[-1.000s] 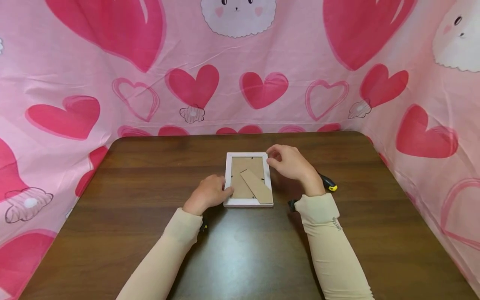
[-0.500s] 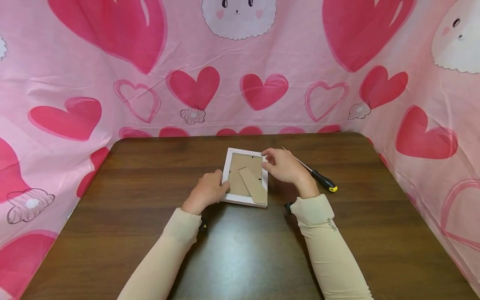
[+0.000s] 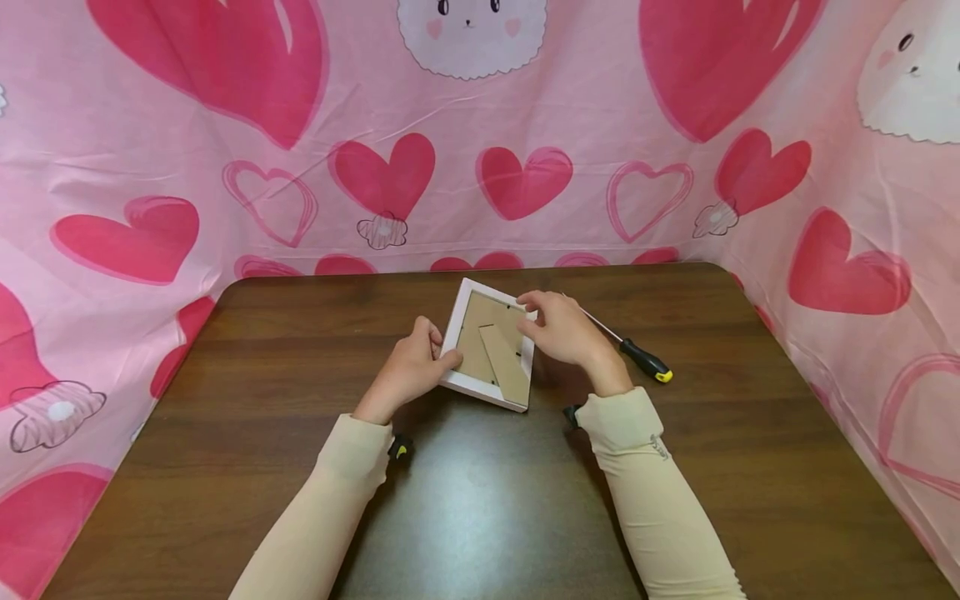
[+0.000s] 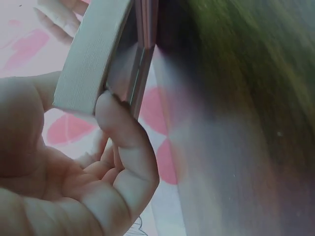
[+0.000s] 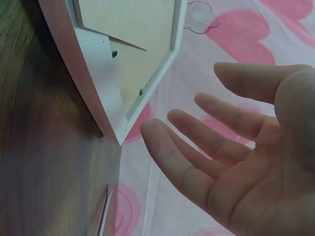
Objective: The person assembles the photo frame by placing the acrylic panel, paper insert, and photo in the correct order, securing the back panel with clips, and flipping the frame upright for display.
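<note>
A white picture frame (image 3: 485,387) shows its brown backing board, with a slanted easel stand (image 3: 503,364) and small dark tabs. It is tilted, its left side raised. My left hand (image 3: 411,364) pinches that left edge, thumb on the back face and index finger curled under the rim, as the left wrist view shows on the frame's side (image 4: 96,59). By the upper right corner hovers my right hand (image 3: 564,329). In the right wrist view, that hand's fingers (image 5: 182,169) are spread and relaxed, apart from the frame's corner (image 5: 118,130).
A screwdriver (image 3: 647,361) with a black and yellow handle lies on the dark wooden table (image 3: 750,467), right of the right hand. Pink cloth (image 3: 450,108) printed with hearts hangs along the table's back and sides.
My left hand has lifted the frame's left side, turning and tilting it from lying flat. The right hand has shifted slightly left, which uncovers more of the screwdriver.
</note>
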Tool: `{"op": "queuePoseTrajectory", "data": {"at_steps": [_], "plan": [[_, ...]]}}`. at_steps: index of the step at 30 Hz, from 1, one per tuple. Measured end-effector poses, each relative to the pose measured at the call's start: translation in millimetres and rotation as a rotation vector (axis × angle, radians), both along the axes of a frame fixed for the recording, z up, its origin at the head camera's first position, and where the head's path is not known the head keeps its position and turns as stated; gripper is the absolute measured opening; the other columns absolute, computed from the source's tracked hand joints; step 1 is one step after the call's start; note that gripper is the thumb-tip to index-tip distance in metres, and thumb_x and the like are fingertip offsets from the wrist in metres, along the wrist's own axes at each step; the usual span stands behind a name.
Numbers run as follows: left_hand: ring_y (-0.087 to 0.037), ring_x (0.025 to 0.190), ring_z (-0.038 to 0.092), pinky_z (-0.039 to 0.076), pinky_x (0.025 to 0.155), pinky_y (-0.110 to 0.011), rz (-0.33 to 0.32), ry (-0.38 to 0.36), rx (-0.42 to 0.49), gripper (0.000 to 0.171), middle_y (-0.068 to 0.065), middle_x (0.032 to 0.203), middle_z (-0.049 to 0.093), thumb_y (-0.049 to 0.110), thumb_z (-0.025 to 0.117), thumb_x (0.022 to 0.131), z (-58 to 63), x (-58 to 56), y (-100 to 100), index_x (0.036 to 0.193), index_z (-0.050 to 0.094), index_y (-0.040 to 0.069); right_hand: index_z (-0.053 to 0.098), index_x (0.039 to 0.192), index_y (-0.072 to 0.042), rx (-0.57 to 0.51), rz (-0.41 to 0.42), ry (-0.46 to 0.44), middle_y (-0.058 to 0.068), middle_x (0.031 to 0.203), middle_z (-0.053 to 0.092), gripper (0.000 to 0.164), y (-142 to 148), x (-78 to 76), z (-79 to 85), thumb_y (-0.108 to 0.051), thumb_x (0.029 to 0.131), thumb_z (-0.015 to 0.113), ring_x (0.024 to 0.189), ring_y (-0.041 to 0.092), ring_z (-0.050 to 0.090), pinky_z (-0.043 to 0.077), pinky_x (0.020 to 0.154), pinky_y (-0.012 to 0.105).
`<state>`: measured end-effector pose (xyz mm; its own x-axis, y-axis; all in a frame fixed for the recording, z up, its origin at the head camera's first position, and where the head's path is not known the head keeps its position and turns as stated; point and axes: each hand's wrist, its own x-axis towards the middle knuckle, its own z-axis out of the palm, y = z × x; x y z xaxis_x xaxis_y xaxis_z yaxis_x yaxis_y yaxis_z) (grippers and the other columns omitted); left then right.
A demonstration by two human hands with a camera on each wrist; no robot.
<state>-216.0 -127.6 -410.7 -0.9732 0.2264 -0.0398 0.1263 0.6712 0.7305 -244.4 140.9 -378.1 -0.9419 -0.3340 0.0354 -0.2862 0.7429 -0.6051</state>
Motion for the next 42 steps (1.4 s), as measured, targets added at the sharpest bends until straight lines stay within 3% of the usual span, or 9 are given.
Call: {"op": "queuePoseTrajectory", "data": {"at_steps": [5, 16, 21, 32, 42], "plan": [[-0.025, 0.086, 0.061, 0.048, 0.078, -0.037, -0.008, 0.025, 0.046, 0.048, -0.011, 0.094, 0.063, 0.027, 0.078, 0.090, 4.4, 1.4, 4, 0.116, 0.042, 0.008, 0.059, 0.146, 0.000, -0.057, -0.017, 0.012, 0.020, 0.132, 0.068, 0.047, -2, -1.9, -2.0, -0.019, 0.103, 0.066, 0.117, 0.038, 0.067, 0.053, 0.100, 0.053], [-0.030, 0.097, 0.059, 0.050, 0.086, -0.043, -0.010, 0.128, 0.113, 0.057, -0.015, 0.107, 0.058, 0.017, 0.084, 0.085, 16.2, 5.5, 12, 0.121, 0.042, 0.008, 0.052, 0.152, 0.000, -0.202, -0.061, -0.004, 0.024, 0.139, 0.064, 0.053, -6, -0.4, -1.2, -0.023, 0.106, 0.065, 0.112, 0.039, 0.071, 0.058, 0.095, 0.052], [-0.031, 0.097, 0.060, 0.052, 0.086, -0.045, -0.005, 0.210, 0.107, 0.055, -0.014, 0.108, 0.059, 0.014, 0.084, 0.084, 22.0, 8.0, 17, 0.121, 0.044, 0.007, 0.048, 0.155, -0.002, -0.274, -0.077, -0.067, 0.022, 0.141, 0.062, 0.057, -9, 1.0, -0.2, -0.026, 0.106, 0.064, 0.110, 0.035, 0.071, 0.062, 0.086, 0.045], [-0.028, 0.092, 0.064, 0.056, 0.082, -0.045, -0.024, 0.424, 0.013, 0.051, -0.010, 0.110, 0.061, 0.009, 0.085, 0.086, 32.2, 22.5, 28, 0.122, 0.049, 0.006, 0.037, 0.161, -0.002, -0.483, -0.087, -0.167, 0.023, 0.155, 0.045, 0.063, -14, 3.4, 1.0, -0.028, 0.109, 0.061, 0.123, 0.042, 0.065, 0.059, 0.090, 0.057], [-0.022, 0.096, 0.067, 0.057, 0.081, -0.041, -0.077, 0.475, 0.022, 0.055, -0.009, 0.115, 0.062, 0.010, 0.088, 0.085, 29.6, 31.1, 43, 0.129, 0.055, 0.006, 0.028, 0.164, 0.001, -0.590, -0.125, -0.205, 0.025, 0.157, 0.040, 0.065, -16, 1.0, 2.6, -0.026, 0.112, 0.055, 0.123, 0.045, 0.065, 0.058, 0.092, 0.058]]}}
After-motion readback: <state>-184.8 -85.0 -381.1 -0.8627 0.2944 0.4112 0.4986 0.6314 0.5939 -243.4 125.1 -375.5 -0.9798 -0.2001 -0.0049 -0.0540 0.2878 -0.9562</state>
